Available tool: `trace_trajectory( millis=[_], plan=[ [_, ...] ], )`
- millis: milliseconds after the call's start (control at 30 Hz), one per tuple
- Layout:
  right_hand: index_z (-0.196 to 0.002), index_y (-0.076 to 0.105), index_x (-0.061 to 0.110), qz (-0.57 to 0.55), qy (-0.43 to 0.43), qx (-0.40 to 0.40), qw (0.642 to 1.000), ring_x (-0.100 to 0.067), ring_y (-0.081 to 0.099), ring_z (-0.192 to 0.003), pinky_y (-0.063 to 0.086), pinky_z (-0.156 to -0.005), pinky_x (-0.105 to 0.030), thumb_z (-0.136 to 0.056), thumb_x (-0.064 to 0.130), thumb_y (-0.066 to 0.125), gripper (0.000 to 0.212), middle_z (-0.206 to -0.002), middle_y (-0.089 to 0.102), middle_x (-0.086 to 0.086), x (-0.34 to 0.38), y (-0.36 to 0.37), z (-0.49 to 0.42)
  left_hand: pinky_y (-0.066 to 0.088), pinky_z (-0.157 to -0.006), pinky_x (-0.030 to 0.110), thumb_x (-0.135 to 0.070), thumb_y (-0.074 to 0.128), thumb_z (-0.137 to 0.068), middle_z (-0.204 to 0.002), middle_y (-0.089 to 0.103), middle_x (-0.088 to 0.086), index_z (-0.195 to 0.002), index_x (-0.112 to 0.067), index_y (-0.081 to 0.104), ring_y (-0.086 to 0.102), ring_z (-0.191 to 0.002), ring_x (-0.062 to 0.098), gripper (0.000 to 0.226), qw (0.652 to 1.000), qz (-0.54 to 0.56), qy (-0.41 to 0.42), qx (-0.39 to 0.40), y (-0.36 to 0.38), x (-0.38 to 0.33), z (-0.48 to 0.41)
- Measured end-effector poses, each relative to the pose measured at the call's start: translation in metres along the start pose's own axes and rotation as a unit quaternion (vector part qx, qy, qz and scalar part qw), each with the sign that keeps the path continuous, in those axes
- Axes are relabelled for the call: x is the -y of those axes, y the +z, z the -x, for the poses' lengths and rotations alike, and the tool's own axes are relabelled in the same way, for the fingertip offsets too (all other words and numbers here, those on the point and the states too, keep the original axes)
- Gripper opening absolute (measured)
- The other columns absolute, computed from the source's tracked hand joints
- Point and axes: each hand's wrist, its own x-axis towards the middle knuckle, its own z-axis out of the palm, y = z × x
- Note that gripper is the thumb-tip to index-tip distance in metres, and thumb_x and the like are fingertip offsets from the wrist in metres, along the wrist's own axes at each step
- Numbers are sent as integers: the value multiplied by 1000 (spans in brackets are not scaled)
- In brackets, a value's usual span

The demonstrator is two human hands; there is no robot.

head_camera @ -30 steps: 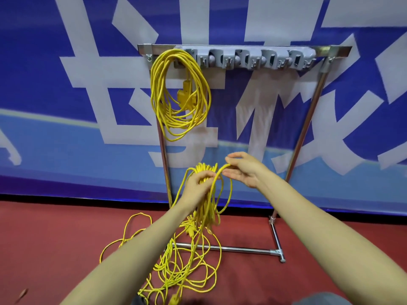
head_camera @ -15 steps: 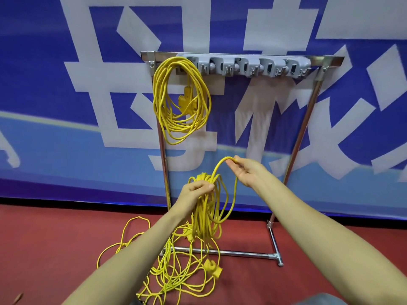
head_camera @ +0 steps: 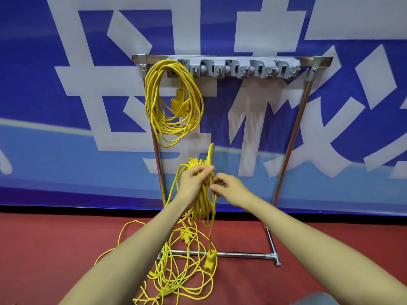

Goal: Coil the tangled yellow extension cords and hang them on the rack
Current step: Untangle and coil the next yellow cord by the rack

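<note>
Left hand: your left hand (head_camera: pixel 193 181), at the centre of the frame, is clenched round the gathered loops of the held cord (head_camera: pixel 201 208); one loop pokes up above your knuckles.
Right hand: your right hand (head_camera: pixel 231 189) sits just right of that bundle with its fingers curled. The fingertips seem to pinch one strand, though the contact is slightly blurred.
Socket end: a yellow socket end (head_camera: pixel 209 262) dangles from the bundle, low in the frame, in front of the rack's base bar.
Loose tangle: the loose tangle (head_camera: pixel 176 280) lies on the red floor (head_camera: pixel 44 249) at the bottom centre, trailing up to your left hand.
Hung coil: the hung coil (head_camera: pixel 178 105) hangs at the left end of the grey hook strip (head_camera: pixel 240 70).
Rack: the metal rack (head_camera: pixel 293 137) stands against a blue and white banner (head_camera: pixel 66 150).
</note>
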Motion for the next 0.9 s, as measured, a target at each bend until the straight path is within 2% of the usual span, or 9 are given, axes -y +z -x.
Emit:
trace_trajectory(
  millis=[100,200,267,333,400,467,600,733,900],
  plan=[
    [-74,50,26,12,-34,-18,999,-17,52,-67,49,-73,-31,-92,8,56,26,-68,54,5,4,2,-1,45,-66,25,-15,68,-89,-73,58,-3,-106,-9,68,53,-60,6,18,1000,27,1,-6,-5,-1,-2],
    [-88,57,21,2,-69,-26,997,-18,55,-69,53,-74,-37,-94,8,51,15,-79,55,-2,6,3,-2,48,-61,21,-11,68,-89,-70,53,3,-132,-27,50,51,-59,11,50,997,71,-1,-1,-16,-1,-3],
    [-98,55,14,38,-95,-9,995,-20,58,-73,50,-64,-17,-96,9,47,10,-91,51,-8,10,2,-2,50,-61,22,-13,68,-89,-70,55,7,-139,-30,39,54,-62,15,61,997,81,-12,10,-21,-1,-3],
    [-101,54,9,83,-126,28,988,-15,56,-72,44,-62,-8,-97,8,45,10,-97,48,-9,14,3,0,54,-70,23,-18,67,-89,-89,64,5,-142,-28,37,63,-79,17,62,996,87,-29,2,-21,-1,-5],
    [-105,53,7,131,-156,69,977,-10,52,-70,46,-68,-13,-97,9,44,12,-96,45,-5,16,7,2,53,-81,27,-26,68,-88,-105,64,1,-143,-25,38,64,-92,16,63,997,70,-41,-13,-21,-2,-8],
    [-104,52,8,179,-172,91,964,-14,49,-75,43,-76,-23,-98,10,44,11,-93,43,-3,14,13,3,52,-81,31,-23,72,-85,-106,64,2,-141,-25,40,64,-91,19,64,997,54,-46,-29,-23,-2,-11],
    [-105,53,8,185,-174,68,965,-17,50,-81,39,-77,-27,-98,11,44,12,-94,45,-3,11,15,3,52,-89,41,-29,82,-73,-111,63,13,-139,-32,36,65,-93,25,80,996,62,-59,-25,-30,-5,-14],
    [-102,52,12,195,-177,71,962,-19,53,-81,43,-78,-32,-98,12,43,10,-92,46,-1,8,10,1,51,-67,32,-3,69,-85,-83,60,11,-141,-23,32,60,-66,19,70,992,105,-72,-18,-33,-12,-17],
    [-93,42,18,188,-171,68,965,-19,51,-79,42,-76,-34,-97,12,44,7,-90,48,-3,5,8,1,51,-62,26,2,66,-86,-81,59,9,-138,-23,33,58,-64,15,66,993,94,-69,-8,-26,-18,-20]
  ],
)
